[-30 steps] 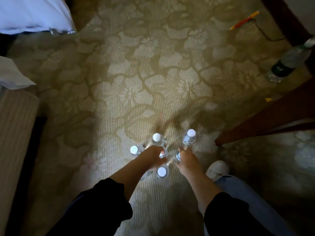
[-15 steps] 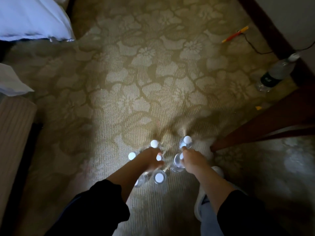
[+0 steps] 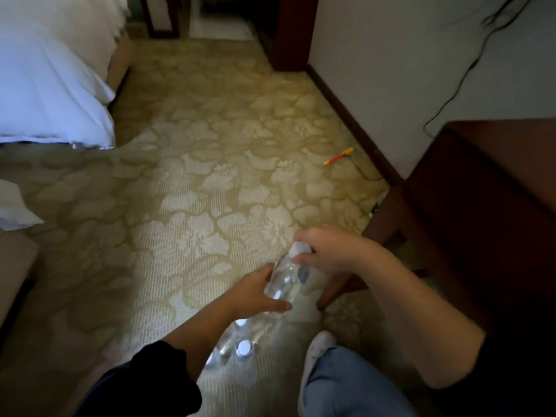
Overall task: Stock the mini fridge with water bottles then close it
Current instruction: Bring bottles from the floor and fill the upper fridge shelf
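Gripping clear plastic white-capped water bottle (image 3: 284, 279) round the body with left hand (image 3: 255, 294), right hand (image 3: 329, 251) pinching cap. Best hold firm, steer clear of other white-capped bottles (image 3: 244, 348) on beige floral carpet (image 3: 195, 206).

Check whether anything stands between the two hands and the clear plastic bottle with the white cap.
Nothing does: the left hand grips the clear plastic bottle low down, and the right hand grips its capped top.

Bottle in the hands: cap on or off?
On. A white cap tops the bottle; the right hand holds it there, and the left hand grips the base.
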The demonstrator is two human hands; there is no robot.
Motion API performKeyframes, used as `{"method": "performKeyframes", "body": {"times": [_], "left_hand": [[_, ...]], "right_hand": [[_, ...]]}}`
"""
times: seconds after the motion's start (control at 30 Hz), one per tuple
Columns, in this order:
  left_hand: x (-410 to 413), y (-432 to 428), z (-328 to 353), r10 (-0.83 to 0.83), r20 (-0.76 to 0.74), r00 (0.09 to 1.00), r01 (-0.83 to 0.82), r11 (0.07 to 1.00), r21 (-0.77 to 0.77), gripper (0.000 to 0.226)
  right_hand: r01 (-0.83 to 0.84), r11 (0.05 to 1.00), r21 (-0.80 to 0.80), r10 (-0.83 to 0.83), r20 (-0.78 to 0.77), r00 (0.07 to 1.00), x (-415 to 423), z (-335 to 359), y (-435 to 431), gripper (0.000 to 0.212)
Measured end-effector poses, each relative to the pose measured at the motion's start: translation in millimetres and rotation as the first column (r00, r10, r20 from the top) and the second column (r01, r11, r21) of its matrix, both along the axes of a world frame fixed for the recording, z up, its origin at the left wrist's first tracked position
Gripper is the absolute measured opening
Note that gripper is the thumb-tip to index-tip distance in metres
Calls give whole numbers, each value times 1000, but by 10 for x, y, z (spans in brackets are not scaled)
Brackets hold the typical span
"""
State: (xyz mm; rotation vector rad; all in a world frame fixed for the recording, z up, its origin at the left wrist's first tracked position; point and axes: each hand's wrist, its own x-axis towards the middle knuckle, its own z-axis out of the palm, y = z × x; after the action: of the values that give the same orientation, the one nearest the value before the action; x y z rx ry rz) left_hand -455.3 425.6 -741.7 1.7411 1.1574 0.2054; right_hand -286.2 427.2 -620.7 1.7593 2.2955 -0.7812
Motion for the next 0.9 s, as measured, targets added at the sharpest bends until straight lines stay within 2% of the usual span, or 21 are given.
{"method": "performKeyframes", "body": {"times": [0.07,0.2,0.3,0.4,0.57,0.67,0.8,0.9], "left_hand": [[35,-81,287,32,103,994,-36,999,39,61],[124,-277,897,41,286,957,-59,997,57,38],[167,-425,1310,16,377,926,-42,997,61,34],[232,-592,1709,-7,425,905,-35,995,91,49],[443,-902,2295,-55,507,860,-8,992,123,42],[621,-1164,2685,-101,537,837,16,987,161,40],[931,-1525,3131,-211,538,816,107,970,218,34],[1246,-1772,3364,-289,523,802,170,949,265,23]], "right_hand": [[-11,998,54,12,-20,1000,8,448,-145,11],[30,991,130,-22,-58,998,41,1159,-484,20],[144,977,156,-110,-210,971,114,1562,-768,18],[293,937,193,-190,-424,886,196,1868,-1070,15],[511,830,223,-257,-660,705,306,2116,-1545,28],[554,790,262,-235,-705,669,427,2306,-1910,31],[557,738,382,-169,-694,700,682,2553,-2401,32],[586,701,407,-162,-708,687,883,2722,-2788,41]]}}
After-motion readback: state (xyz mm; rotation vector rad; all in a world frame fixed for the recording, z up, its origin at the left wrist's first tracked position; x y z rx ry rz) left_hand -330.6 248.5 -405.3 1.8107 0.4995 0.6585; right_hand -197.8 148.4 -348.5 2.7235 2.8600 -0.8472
